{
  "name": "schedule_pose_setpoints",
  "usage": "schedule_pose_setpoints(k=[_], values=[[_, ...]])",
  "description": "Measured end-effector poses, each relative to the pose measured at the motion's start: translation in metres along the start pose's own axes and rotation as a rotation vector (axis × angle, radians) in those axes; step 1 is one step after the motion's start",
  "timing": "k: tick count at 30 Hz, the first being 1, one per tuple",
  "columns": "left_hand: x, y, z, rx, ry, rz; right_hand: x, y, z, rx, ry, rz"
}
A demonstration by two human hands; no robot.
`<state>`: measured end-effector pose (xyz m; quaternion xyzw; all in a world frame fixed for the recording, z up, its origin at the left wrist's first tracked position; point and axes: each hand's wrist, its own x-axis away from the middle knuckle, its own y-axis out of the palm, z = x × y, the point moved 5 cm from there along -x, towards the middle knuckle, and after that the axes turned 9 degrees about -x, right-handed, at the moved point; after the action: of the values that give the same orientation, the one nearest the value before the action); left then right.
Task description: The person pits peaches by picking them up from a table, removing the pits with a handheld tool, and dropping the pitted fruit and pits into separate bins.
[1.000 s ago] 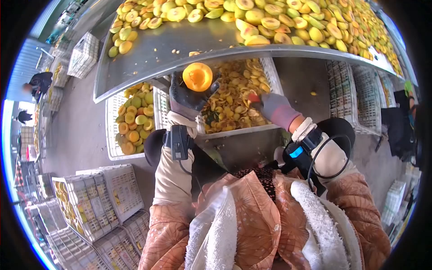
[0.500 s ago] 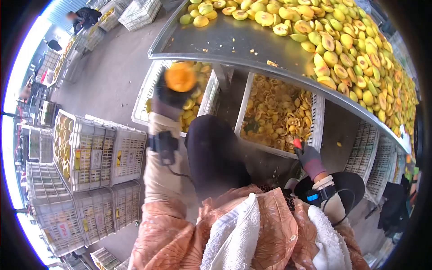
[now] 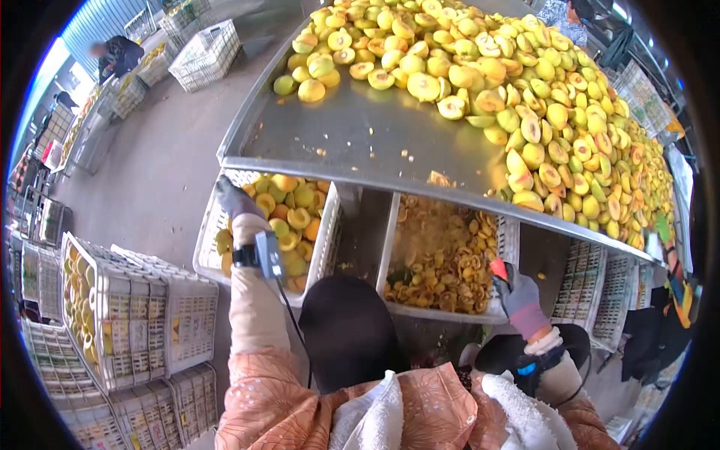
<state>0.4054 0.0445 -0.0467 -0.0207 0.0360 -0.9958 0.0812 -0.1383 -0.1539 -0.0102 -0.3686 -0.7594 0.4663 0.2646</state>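
My left hand (image 3: pixel 238 201), in a grey glove, reaches to the left rim of a white crate (image 3: pixel 204 238) of yellow peach halves (image 3: pixel 294 217). Its fingers look stretched out, with no fruit visible in them. My gloved right hand (image 3: pixel 523 300) is closed around a small tool with a red end (image 3: pixel 499 268); the rest of the tool is hidden. That hand is beside the right front corner of a second white crate (image 3: pixel 420 312), which holds thin, brownish-yellow fruit scraps (image 3: pixel 450 259). Above both crates is a metal table (image 3: pixel 360 135) bearing a large heap of peach halves (image 3: pixel 480 71).
The table's raised metal edge (image 3: pixel 345 171) overhangs both crates. Stacked white crates (image 3: pixel 139 307) of fruit stand at the left, and more crates (image 3: pixel 581 279) under the table's right side. Another person (image 3: pixel 118 56) bends over crates at far left. My knee (image 3: pixel 349 330) is below the crates.
My left hand held an orange peach half over the left crate; now it is lower at the crate's left rim without it. The view has shifted, and my right hand still grips the red-ended tool.
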Motion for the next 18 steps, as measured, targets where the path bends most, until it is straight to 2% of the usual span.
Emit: schedule_pose_setpoints(k=[1,2,3,4,5,6,7,8,9,11,12,14,15,17,18], values=[[-0.023,-0.001,-0.006,0.373,0.077,0.115,-0.002,-0.007,-0.001,-0.01,-0.005,0.012],[0.011,-0.006,0.057,0.368,0.517,0.175,-0.003,-0.015,-0.003,-0.091,-0.041,0.055],[0.034,-0.001,0.099,0.185,0.652,0.155,-0.003,-0.02,0.0,-0.168,-0.076,0.095],[0.034,0.018,0.121,0.114,0.747,0.039,-0.001,-0.017,0.011,-0.049,-0.085,0.137],[0.016,0.05,0.121,0.058,0.694,-0.176,-0.003,-0.015,0.017,-0.054,-0.082,0.141],[0.018,0.083,0.136,-0.212,0.738,-0.346,-0.006,-0.019,0.004,-0.087,-0.166,0.138],[0.024,0.113,0.147,-0.437,1.052,-0.353,-0.009,-0.021,-0.008,-0.121,-0.249,0.139],[0.023,0.15,0.143,-0.595,1.016,-0.503,-0.013,-0.02,-0.015,-0.126,-0.244,0.15],[0.003,0.188,0.124,-0.761,1.159,-0.597,-0.018,-0.017,-0.021,-0.209,-0.226,0.1],[-0.018,0.247,0.09,-1.133,1.139,-0.656,-0.023,-0.017,-0.028,-0.3,-0.187,0.067],[-0.001,0.254,0.098,-1.128,1.165,-0.676,-0.023,-0.019,-0.035,-0.355,-0.243,0.034],[0.034,0.244,0.103,-1.356,0.806,-0.698,-0.021,-0.024,-0.038,-0.402,-0.305,0.012],[0.049,0.245,0.105,-1.449,0.907,-0.654,-0.021,-0.029,-0.036,-0.405,-0.281,0.026],[0.058,0.248,0.096,-1.412,0.915,-0.735,-0.016,-0.036,-0.036,-0.38,-0.32,0.069],[0.064,0.247,0.092,-1.352,1.101,-0.787,-0.015,-0.037,-0.032,-0.372,-0.269,0.054]])
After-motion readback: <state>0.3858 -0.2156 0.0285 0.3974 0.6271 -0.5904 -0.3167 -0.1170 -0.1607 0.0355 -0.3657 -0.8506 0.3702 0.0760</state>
